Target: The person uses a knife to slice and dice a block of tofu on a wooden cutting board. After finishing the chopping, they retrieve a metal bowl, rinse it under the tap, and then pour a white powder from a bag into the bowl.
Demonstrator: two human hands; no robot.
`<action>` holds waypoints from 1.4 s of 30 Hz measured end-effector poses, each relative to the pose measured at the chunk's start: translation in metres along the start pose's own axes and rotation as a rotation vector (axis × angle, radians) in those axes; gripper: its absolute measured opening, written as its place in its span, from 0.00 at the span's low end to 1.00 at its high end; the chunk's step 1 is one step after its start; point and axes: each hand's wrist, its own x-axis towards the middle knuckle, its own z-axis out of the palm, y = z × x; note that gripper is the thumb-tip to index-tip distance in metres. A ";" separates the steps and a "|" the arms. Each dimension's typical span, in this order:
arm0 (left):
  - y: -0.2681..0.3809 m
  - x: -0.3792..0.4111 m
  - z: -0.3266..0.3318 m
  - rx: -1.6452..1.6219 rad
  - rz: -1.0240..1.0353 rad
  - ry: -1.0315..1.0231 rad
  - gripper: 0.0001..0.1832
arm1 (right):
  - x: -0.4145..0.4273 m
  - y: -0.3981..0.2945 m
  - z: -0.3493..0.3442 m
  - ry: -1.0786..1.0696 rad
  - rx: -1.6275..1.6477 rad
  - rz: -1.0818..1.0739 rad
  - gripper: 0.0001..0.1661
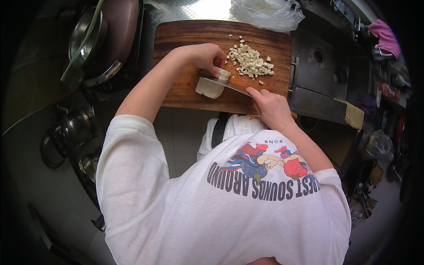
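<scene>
A knife (233,88) is in my right hand (274,107), its blade lying across a pale block (209,88) that looks like firm tofu. Beyond the blade, my left hand (209,59) grips the cut end (224,75) of the block, thumb on top. My curled fingers are partly hidden behind the hand. Under all of this is a dark-striped wooden cutting board (185,31). To the right of my left hand, a heap of small pale cubes (250,61) is spread on the board, with a few loose ones around it.
Crumpled clear plastic bags (268,13) lie at the board's far edge. On the right is a steel sink (321,76), with a yellowish cloth (353,116) over its front edge. A metal bowl (86,36) and a large pan (121,29) stand left. A kettle (77,127) is lower left.
</scene>
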 end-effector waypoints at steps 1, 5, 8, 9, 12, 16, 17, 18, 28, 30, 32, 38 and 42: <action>0.000 0.000 0.000 0.005 0.011 -0.002 0.15 | -0.002 -0.003 -0.005 0.006 0.005 -0.005 0.23; 0.000 -0.002 0.002 0.030 -0.004 0.024 0.15 | -0.008 -0.014 -0.021 0.035 0.008 -0.045 0.22; 0.000 -0.001 0.002 0.019 -0.021 0.010 0.15 | -0.010 -0.019 -0.028 0.034 0.020 -0.048 0.23; 0.002 -0.002 0.001 0.018 -0.027 0.004 0.15 | -0.011 -0.020 -0.029 0.036 0.028 -0.051 0.23; 0.003 -0.001 0.001 0.018 -0.039 -0.003 0.15 | -0.011 -0.020 -0.028 0.042 0.049 -0.056 0.22; -0.001 0.001 0.003 -0.002 -0.057 0.003 0.16 | -0.010 -0.020 -0.023 0.032 0.074 -0.026 0.22; -0.001 0.001 0.003 0.004 -0.052 0.003 0.16 | -0.010 -0.020 -0.023 0.034 0.072 -0.032 0.21; -0.001 0.001 0.002 0.011 -0.045 0.003 0.16 | -0.009 -0.020 -0.023 0.036 0.070 -0.038 0.20; 0.002 -0.005 0.004 -0.032 -0.042 0.002 0.19 | 0.006 -0.013 0.000 -0.067 0.002 0.016 0.09; -0.001 -0.004 0.007 0.007 -0.004 0.037 0.20 | 0.006 -0.010 0.004 -0.049 0.003 0.008 0.11; -0.002 -0.004 0.007 0.047 0.020 0.058 0.20 | 0.004 -0.007 0.003 -0.015 0.007 -0.011 0.13; 0.002 -0.007 0.006 0.055 0.005 0.052 0.21 | -0.006 -0.016 -0.013 0.032 0.002 -0.042 0.21; 0.002 -0.007 0.007 0.053 0.003 0.060 0.21 | -0.013 -0.026 -0.024 0.032 0.041 -0.030 0.23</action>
